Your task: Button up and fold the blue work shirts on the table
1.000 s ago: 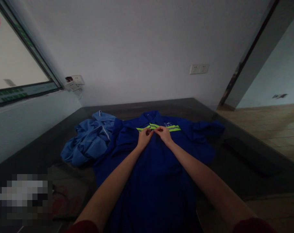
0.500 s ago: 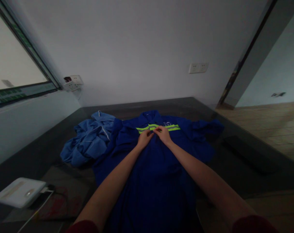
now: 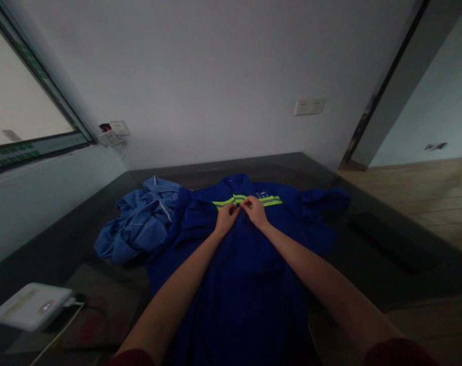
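A dark blue work jacket [image 3: 249, 274] lies spread on the table, collar away from me, with a yellow-green and grey reflective band across its chest. At the front opening, just under the band, my left hand [image 3: 226, 217] pinches the cloth. Close beside it on the right, my right hand [image 3: 255, 209] also pinches the jacket's front edge, thumb and forefinger together. The fingertips of both hands nearly meet. Whatever small part lies between them, such as a button, is too small to make out.
A crumpled lighter blue garment [image 3: 139, 218] lies left of the jacket on the dark table [image 3: 284, 165]. A white box with a cable [image 3: 32, 305] stands at the near left. A flat black object [image 3: 391, 241] rests at the right. Wall sockets [image 3: 309, 107] are behind.
Both hands stay at the same spot on the jacket's front, with only slight finger movement. The view has shifted very slightly.
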`<state>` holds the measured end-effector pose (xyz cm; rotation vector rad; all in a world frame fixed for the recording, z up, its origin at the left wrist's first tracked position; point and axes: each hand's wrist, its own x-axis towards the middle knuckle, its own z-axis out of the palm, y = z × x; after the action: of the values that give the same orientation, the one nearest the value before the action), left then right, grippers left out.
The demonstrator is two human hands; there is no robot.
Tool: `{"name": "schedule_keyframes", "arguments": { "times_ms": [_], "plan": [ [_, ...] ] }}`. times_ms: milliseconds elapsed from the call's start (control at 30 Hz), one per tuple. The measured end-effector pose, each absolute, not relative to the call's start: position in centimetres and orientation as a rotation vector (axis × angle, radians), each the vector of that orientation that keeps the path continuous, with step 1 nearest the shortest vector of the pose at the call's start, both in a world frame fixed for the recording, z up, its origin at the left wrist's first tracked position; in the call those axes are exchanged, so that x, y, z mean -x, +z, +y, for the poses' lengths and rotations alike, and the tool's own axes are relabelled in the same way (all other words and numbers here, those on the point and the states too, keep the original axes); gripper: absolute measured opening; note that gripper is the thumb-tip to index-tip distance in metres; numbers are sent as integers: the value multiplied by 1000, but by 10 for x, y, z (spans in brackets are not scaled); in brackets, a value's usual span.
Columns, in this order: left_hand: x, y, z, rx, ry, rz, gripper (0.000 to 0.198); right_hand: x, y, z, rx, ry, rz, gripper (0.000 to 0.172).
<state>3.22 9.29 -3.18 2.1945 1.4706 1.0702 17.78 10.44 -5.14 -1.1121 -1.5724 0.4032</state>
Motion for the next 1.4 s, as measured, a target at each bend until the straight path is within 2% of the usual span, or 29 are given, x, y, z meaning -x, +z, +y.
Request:
{"name": "schedule_keyframes", "arguments": {
  "times_ms": [367, 833, 1033, 1200, 1267, 1400],
  "plan": [
    [-31, -34, 91, -2308, 1178, 1506, 17, -177, -46, 97, 1096, 290, -1732, 6],
    [-35, -26, 78, -2745, 916, 1610, 17, -172, -47, 93, 1216, 225, -1770, 11],
    [-33, -27, 84, -2477, 1171, 1493, 19, -172, -50, 101, 1155, 326, -1690, 8],
    [-30, -36, 95, -2080, 1387, 1275, 10, -174, -54, 106, 1137, 421, -1569, 7],
    [-29, -40, 99, -2025, 1415, 1289, 15, -174, -56, 108, 1130, 458, -1537, 8],
    [-27, -43, 103, -2084, 1377, 1311, 7, -174, -57, 108, 1109, 531, -1509, 10]
  ]
}}
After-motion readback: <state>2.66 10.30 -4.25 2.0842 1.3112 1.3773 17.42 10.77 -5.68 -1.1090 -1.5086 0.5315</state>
